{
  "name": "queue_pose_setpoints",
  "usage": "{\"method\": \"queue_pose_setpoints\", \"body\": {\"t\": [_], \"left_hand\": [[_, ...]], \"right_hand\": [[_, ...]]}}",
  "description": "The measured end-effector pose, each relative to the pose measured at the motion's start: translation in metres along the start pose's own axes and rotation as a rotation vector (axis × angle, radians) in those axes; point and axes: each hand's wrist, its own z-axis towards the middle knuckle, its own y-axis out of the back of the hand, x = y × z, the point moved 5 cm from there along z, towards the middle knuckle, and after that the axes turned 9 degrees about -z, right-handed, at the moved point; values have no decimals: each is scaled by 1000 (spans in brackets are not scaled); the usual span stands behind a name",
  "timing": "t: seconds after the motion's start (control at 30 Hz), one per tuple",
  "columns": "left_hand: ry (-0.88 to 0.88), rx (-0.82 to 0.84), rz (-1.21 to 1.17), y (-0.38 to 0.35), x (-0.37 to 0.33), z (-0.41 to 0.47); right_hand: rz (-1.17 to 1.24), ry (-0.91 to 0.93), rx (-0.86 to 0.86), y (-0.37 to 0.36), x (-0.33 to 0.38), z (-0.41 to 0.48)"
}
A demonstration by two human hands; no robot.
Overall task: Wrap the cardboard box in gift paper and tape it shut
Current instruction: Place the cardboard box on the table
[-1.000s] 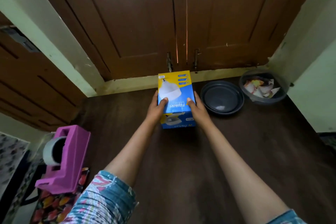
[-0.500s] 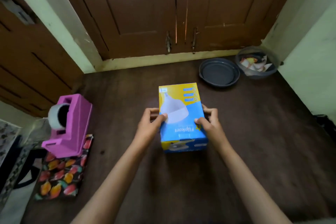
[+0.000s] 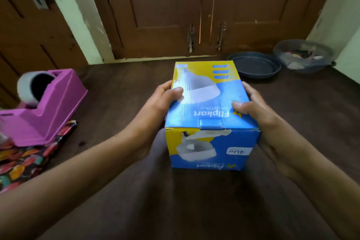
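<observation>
Head view: the one camera, looking down over both forearms at a dark brown surface (image 3: 120,91).
Cardboard box (image 3: 211,117): blue and yellow, printed with a white lamp and "Flipkart SmartBuy" reading upside down from here. It sits in the middle of the view between the two hands, with its top face and near end face showing. It is bare of any wrapping. Whether its bottom rests on the surface or hangs just above it cannot be told.
Left hand (image 3: 161,103): grips the box's left side, thumb curled over onto the top face, the other fingers partly showing along the side.
Right hand (image 3: 261,121): grips the box's right side, thumb laid on the top face near the star mark, fingers wrapped along the side wall.
Gift paper (image 3: 25,158): dark sheet with bright leaf shapes, lying flat at the left edge, well apart from the box.
Tape dispenser (image 3: 46,113): pink, standing on the far part of the gift paper, with a tape roll (image 3: 32,87) seated in its back.
Round tray (image 3: 255,65): dark, shallow, behind the box to the right.
Bowl (image 3: 303,55): translucent grey, just beside the tray, holding blurred scraps.
Cupboard doors (image 3: 165,11): brown wood, closed, along the back.
</observation>
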Motion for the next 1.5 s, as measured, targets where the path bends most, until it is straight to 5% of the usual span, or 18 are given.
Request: {"method": "queue_pose_setpoints", "body": {"t": [0.4, 0.67, 0.83, 1.03, 1.23, 1.5], "left_hand": [[46, -127, 45, -13, 11, -76], [17, 41, 20, -34, 24, -130], [49, 10, 93, -44, 25, -134], [133, 136, 68, -79, 29, -108], [134, 281, 172, -152, 40, -63], [66, 444, 207, -242, 40, -10]], "right_hand": [[-33, 22, 33, -12, 18, -87], [-8, 22, 6, -11, 12, -147], [22, -3, -11, -3, 11, -157], [-49, -14, -356, 56, 3, -168], [20, 51, -469, 122, 3, -185], [-224, 90, -826, 217, 8, -209]]}}
